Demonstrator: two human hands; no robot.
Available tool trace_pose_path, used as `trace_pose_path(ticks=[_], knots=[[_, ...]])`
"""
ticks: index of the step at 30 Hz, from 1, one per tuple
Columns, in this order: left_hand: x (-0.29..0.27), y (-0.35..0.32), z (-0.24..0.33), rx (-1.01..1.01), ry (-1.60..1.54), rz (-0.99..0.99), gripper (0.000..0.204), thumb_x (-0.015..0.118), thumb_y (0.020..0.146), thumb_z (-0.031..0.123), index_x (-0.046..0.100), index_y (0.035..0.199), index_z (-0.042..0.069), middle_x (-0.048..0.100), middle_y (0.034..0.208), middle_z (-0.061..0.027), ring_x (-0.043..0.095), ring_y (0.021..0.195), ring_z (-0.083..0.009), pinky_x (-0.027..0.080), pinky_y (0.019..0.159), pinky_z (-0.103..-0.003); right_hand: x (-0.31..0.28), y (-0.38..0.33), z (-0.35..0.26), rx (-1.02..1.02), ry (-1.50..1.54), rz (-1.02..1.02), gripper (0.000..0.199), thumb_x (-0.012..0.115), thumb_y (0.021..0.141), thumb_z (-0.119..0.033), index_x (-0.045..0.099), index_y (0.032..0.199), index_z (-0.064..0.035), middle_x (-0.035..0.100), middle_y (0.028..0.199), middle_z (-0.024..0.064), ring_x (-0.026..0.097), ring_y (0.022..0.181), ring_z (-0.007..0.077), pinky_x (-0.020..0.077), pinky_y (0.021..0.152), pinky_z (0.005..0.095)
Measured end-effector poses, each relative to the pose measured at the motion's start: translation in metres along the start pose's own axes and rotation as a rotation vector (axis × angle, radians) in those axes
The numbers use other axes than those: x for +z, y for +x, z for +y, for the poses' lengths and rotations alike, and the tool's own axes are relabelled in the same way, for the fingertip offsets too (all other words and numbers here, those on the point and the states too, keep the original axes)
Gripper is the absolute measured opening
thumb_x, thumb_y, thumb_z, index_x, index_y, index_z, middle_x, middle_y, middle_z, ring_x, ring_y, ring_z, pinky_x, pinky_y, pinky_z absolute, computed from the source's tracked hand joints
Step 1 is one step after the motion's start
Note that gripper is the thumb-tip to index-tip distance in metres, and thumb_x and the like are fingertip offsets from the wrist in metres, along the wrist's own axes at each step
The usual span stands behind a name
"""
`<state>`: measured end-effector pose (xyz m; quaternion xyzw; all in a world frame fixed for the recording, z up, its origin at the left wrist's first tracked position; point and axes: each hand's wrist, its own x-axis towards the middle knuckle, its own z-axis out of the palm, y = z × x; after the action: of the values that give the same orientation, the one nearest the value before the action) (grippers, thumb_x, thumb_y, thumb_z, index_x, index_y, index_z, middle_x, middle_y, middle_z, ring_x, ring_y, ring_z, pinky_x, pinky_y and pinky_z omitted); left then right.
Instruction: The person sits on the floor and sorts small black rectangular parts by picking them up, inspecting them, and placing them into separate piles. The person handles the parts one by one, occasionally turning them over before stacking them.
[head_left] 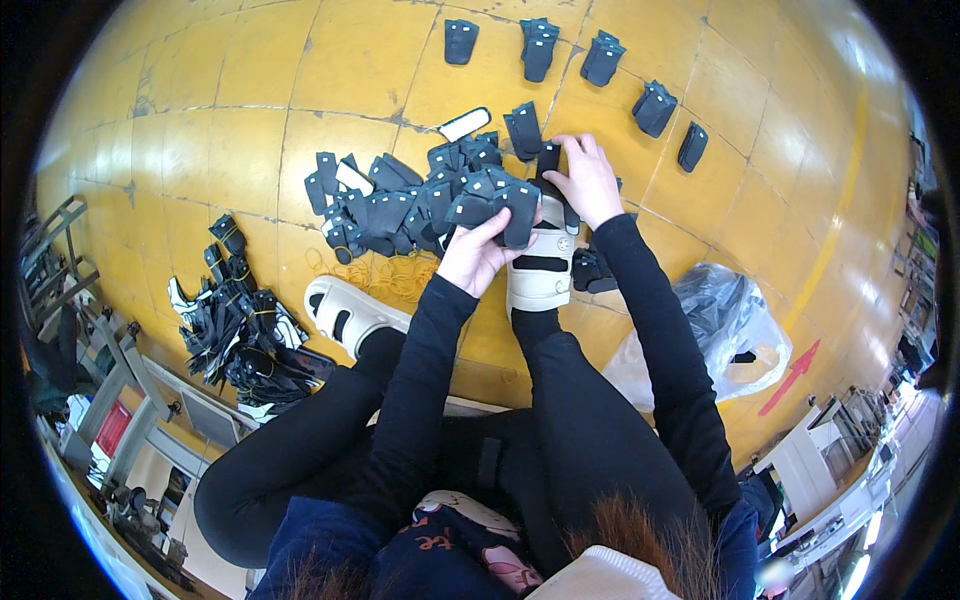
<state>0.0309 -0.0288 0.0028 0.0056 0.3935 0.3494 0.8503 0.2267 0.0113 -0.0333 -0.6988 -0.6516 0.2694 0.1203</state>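
Sitting with knees spread, the person has both black-sleeved arms stretched forward over a yellow floor (220,150). Nearest lie the legs in black trousers (610,420), then two cream sandals, the left one (352,314) turned outward and the right one (540,285) pointing ahead. To the right of the right leg slumps a clear plastic bag (735,330) with dark things inside, a red arrow (790,377) on the floor just beside it. To the left is a tangled heap of black straps (245,330), bound in places with yellow bands. Loose yellow rubber bands (385,275) lie near the left sandal.

Above the right sandal, the left hand (480,255) has its fingers clamped on a dark flat piece (518,222). Farther forward, the right hand (588,185) has its thumb and fingers apart across another dark piece (547,162); whether they grip it or only touch it, I cannot tell. In front of the sandals spreads a pile of similar dark pieces (385,215), overlapping one another, with a white piece (465,123) at its far edge. Beyond the pile, small dark stacks (602,62) sit well apart in a curved row, running from top middle toward the right
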Motion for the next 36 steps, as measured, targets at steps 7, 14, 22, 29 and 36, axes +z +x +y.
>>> trace_pose_path(ticks=[7, 14, 22, 29, 36], knots=[[0.003, -0.001, 0.004, -0.036, -0.052, -0.002, 0.039, 0.044, 0.099, 0.02, 0.043, 0.13, -0.003, 0.054, 0.125, -0.0221, 0.056, 0.115, -0.0296, 0.052, 0.09, -0.038, 0.015, 0.003, 0.017, -0.081, -0.11, -0.038, 0.049, 0.076, 0.064, -0.005, 0.053, 0.108, -0.0083, 0.052, 0.104, 0.0126, 0.053, 0.098, 0.0345, 0.0452, 0.084, 0.0412], [0.002, -0.002, 0.011, -0.041, -0.063, -0.004, 0.04, 0.042, 0.1, 0.022, 0.041, 0.13, -0.004, 0.054, 0.125, -0.0224, 0.057, 0.112, -0.0288, 0.053, 0.089, -0.036, 0.015, 0.01, 0.011, -0.068, -0.026, -0.023, 0.04, 0.075, 0.064, -0.004, 0.056, 0.1, -0.0071, 0.057, 0.091, 0.0116, 0.055, 0.087, 0.0312, 0.046, 0.078, 0.0402], [0.005, -0.003, 0.02, 0.034, -0.032, 0.021, 0.039, 0.048, 0.098, 0.019, 0.042, 0.13, -0.004, 0.055, 0.124, -0.0211, 0.058, 0.111, -0.0281, 0.052, 0.092, -0.037, 0.008, 0.015, 0.029, 0.105, 0.547, -0.074, 0.015, 0.071, 0.079, -0.009, 0.062, 0.089, -0.0016, 0.062, 0.078, 0.0016, 0.057, 0.074, 0.0089, 0.0467, 0.069, 0.0249], [-0.014, 0.0, 0.023, -0.017, -0.303, -0.041, 0.047, 0.049, 0.096, 0.017, 0.034, 0.134, -0.005, 0.047, 0.133, -0.0198, 0.052, 0.114, -0.029, 0.045, 0.098, -0.041, -0.026, 0.117, 0.038, -0.079, 0.723, 0.039, 0.023, 0.061, 0.087, -0.008, 0.063, 0.108, 0.002, 0.067, 0.084, 0.0057, 0.059, 0.076, 0.0098, 0.0469, 0.071, 0.0245], [-0.021, 0.0, 0.026, -0.056, -0.454, -0.053, 0.046, 0.052, 0.089, 0.01, 0.039, 0.129, -0.007, 0.051, 0.125, -0.0198, 0.053, 0.109, -0.0302, 0.045, 0.096, -0.043, -0.023, 0.175, 0.026, -0.067, 0.242, 0.162, 0.034, 0.061, 0.087, -0.015, 0.058, 0.119, -0.0031, 0.065, 0.105, 0.012, 0.061, 0.099, 0.0205, 0.0463, 0.086, 0.0308]])
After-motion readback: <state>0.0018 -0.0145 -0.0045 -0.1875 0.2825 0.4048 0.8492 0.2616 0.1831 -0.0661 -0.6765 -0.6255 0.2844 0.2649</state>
